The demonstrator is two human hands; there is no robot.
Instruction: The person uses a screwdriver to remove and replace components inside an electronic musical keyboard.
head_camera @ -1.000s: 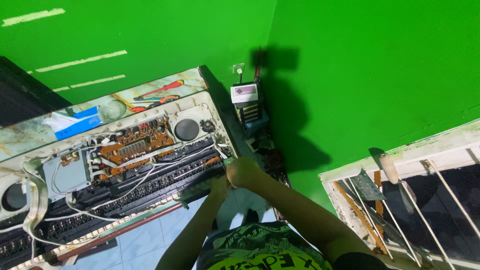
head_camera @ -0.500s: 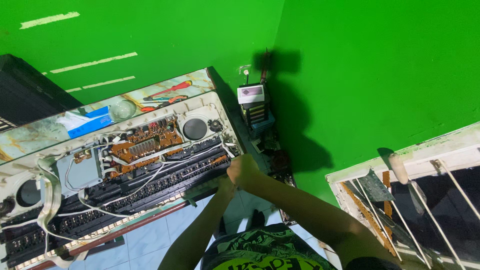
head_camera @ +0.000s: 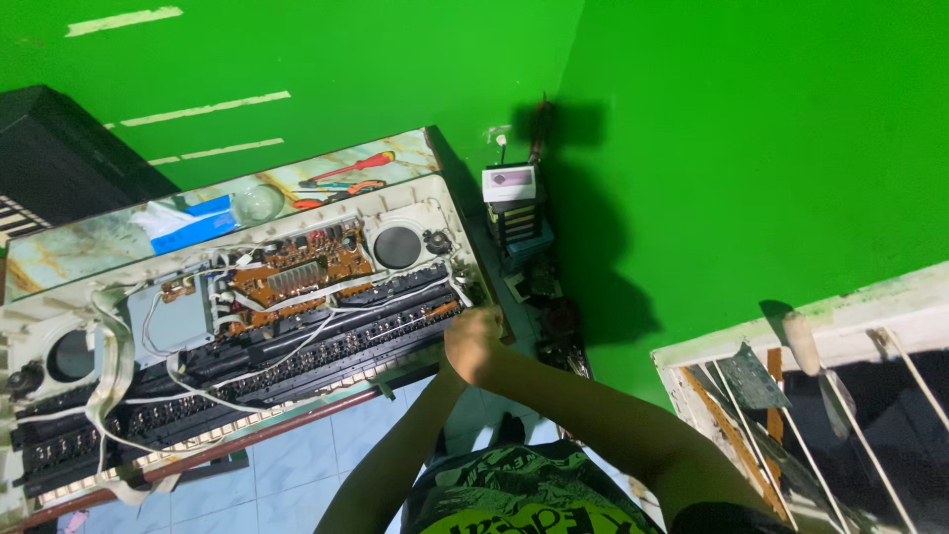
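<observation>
One opened keyboard (head_camera: 247, 326) lies across one marble-patterned table (head_camera: 89, 247), its white shell facing up and its insides exposed. Inside it are two round black speakers, one (head_camera: 397, 247) near the right end and one (head_camera: 71, 356) near the left end, one brown circuit board (head_camera: 301, 272) between them, one grey metal box (head_camera: 178, 318) just left of the board, and several white cables running over the black key rows. On the table behind the keyboard lie two screwdrivers (head_camera: 346, 170) with red-orange handles and one blue packet (head_camera: 193, 222). Both forearms reach forward and meet at the keyboard's right front corner: the right hand (head_camera: 473, 341) is closed on that corner edge, and the left hand (head_camera: 457, 364) sits against it, mostly hidden, so its grip cannot be told.
</observation>
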